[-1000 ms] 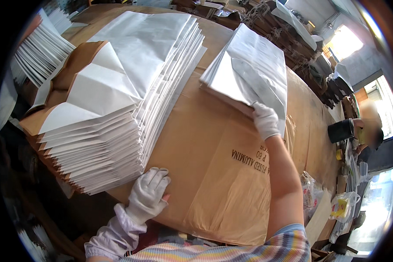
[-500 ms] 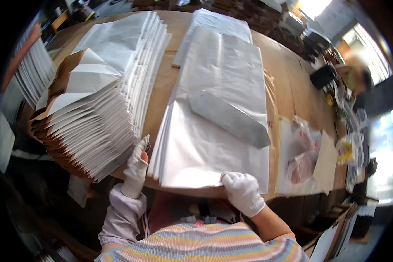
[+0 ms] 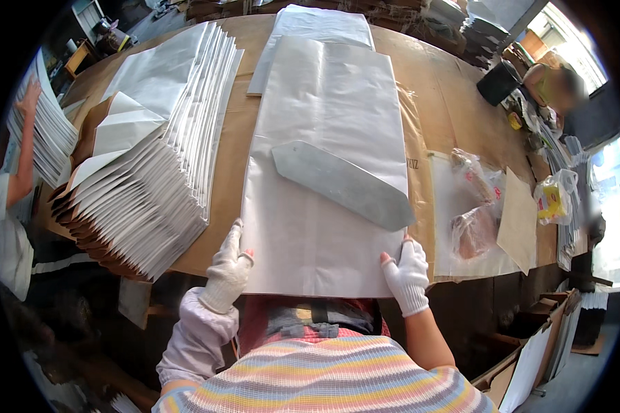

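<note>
On the tabletop (image 3: 455,103), a white paper stack (image 3: 310,230) is laid lengthwise away from the body, its near end at the near edge. A grey plate (image 3: 343,184) is slanted across it, far left to near right. Its sides are touched by the left hand (image 3: 226,275) and right hand (image 3: 408,275), fingers uncurled; whether it is gripped cannot be told. Brown surface is exposed towards the folded stack (image 3: 138,196).

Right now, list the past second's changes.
The nearer flat white paper stack moved toward the person, bearing the grey pointed plate. The right hand shifted from the stack's near edge to its right side; the left hand reached its left. The folded white-brown paper pile stayed.
</note>
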`<action>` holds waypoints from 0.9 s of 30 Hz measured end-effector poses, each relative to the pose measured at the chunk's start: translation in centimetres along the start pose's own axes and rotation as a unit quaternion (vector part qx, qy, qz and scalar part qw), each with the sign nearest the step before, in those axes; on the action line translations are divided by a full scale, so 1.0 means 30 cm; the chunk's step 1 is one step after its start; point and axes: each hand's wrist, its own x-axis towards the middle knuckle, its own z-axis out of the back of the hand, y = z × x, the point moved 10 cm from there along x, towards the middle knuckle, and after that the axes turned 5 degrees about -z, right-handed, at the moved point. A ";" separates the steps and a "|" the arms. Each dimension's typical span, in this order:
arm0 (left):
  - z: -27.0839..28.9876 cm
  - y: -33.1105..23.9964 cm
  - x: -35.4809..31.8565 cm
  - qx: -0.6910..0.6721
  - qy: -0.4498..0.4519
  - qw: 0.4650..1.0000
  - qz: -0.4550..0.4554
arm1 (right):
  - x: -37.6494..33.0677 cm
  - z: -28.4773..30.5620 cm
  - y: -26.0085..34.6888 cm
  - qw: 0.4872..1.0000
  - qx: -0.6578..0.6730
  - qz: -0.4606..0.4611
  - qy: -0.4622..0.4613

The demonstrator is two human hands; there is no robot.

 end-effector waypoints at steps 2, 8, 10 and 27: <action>0.029 0.063 -0.014 -0.089 0.004 0.995 0.055 | -0.013 0.042 0.007 0.999 -0.023 0.029 0.005; 0.015 0.085 0.099 -0.205 0.051 0.964 0.161 | 0.107 0.087 0.335 0.938 0.021 0.336 -0.084; 0.011 0.117 0.126 -0.168 0.079 0.965 0.187 | 0.183 0.021 0.449 0.907 -0.009 0.418 -0.054; 0.090 -0.236 0.086 0.318 -0.074 0.923 -0.203 | 0.196 0.056 0.183 0.959 0.070 0.231 -0.151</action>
